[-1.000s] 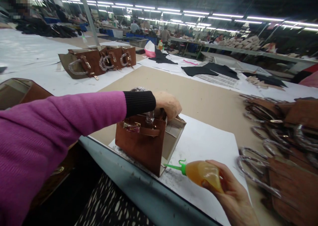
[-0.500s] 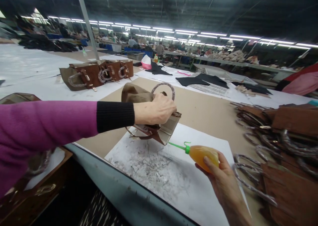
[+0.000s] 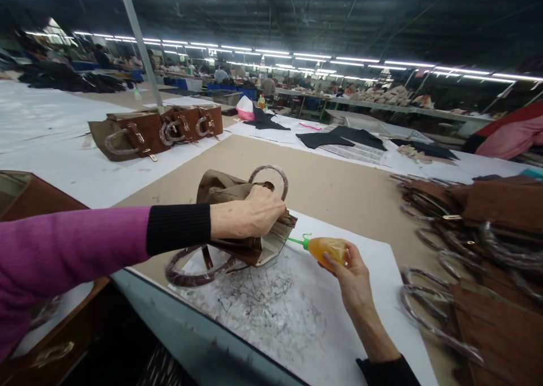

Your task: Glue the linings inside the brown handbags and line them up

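Observation:
My left hand (image 3: 254, 210) is closed on the upper edge of a brown handbag (image 3: 224, 191) with an olive-tan lining, which lies tilted on the table. The bag's plastic-wrapped ring handles stick out, one beyond my hand and one toward the table's front edge. In my right hand (image 3: 354, 273) is a soft glue bottle (image 3: 326, 251) of amber liquid with a long green nozzle. The nozzle points left, its tip at the pale opening of the bag; whether it touches is hard to tell. My left hand hides part of the bag's rim.
Brown bag pieces with wrapped handles (image 3: 487, 318) are heaped on the right. Several finished-looking brown bags (image 3: 156, 128) stand in a row at the back left, near a metal post (image 3: 142, 46). White paper (image 3: 339, 318) with dark glue stains and threads covers the near table.
My left hand and the bag have come down and slightly left, and the bag's near handle now rests on the table. The glue bottle has moved left and up, its nozzle closer to the bag.

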Action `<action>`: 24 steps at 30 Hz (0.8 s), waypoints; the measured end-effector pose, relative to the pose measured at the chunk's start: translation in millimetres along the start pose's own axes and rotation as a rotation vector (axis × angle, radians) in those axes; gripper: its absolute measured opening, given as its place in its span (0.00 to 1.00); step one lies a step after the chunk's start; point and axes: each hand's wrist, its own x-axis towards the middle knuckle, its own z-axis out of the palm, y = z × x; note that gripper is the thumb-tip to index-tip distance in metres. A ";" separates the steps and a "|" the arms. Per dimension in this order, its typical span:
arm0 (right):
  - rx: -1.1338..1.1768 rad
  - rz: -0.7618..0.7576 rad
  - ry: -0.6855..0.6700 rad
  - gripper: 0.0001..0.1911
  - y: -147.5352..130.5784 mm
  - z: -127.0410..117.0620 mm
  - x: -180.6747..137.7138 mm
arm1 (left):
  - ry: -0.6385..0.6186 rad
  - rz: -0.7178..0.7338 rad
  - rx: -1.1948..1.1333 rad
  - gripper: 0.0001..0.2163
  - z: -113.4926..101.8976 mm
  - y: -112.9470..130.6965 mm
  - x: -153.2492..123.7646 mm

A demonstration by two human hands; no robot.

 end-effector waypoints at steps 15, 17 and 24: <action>-0.034 0.063 -0.075 0.26 1.5 -4.9 -5.5 | 0.059 0.042 -0.008 0.09 18.9 1.8 -14.0; -0.023 0.086 -0.075 0.26 0.0 -4.8 -8.8 | 0.061 0.045 0.000 0.08 19.5 2.5 -17.4; 0.045 0.162 -0.056 0.26 1.7 -4.3 -15.1 | 0.049 0.023 0.020 0.08 22.4 5.0 -21.6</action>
